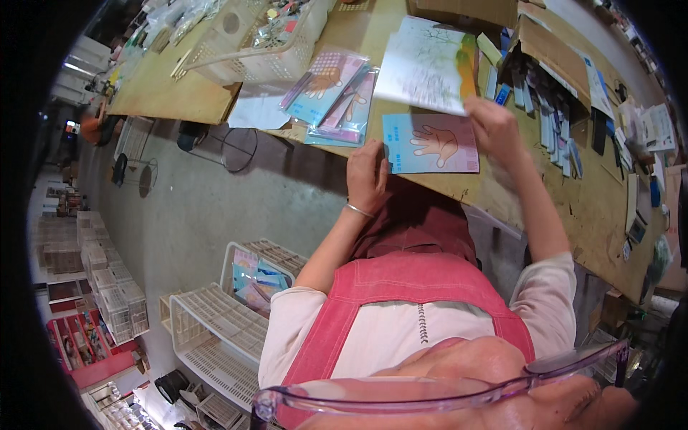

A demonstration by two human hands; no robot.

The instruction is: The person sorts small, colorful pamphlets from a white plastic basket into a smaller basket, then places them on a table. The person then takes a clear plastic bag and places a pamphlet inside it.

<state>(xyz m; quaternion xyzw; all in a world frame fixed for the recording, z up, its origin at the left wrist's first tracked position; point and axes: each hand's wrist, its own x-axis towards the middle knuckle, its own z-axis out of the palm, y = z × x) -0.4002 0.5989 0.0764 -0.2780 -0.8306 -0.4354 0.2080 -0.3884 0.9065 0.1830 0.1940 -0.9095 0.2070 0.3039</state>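
Note:
My right hand [495, 131] pinches the lower right corner of a white printed sheet [424, 67]. The sheet shows a bare tree and a green and orange band, and its lower part is motion-blurred. Below it, at the table's front edge, lies a blue and pink card [430, 144] with a drawn hand on it. My left hand [368, 176] is at the card's left edge with its fingers curled; whether it grips the card is hidden. To its left, several similar cards in clear sleeves [336, 94] lie in an overlapping pile, together with slim purple pieces.
A white plastic basket [252, 64] of small packed items stands behind the pile. An open cardboard box [559, 64] and several slim boxes [556, 129] are on the right of the table [537, 215]. White crates [220, 333] stand on the floor at left, one holding sleeved cards [260, 279].

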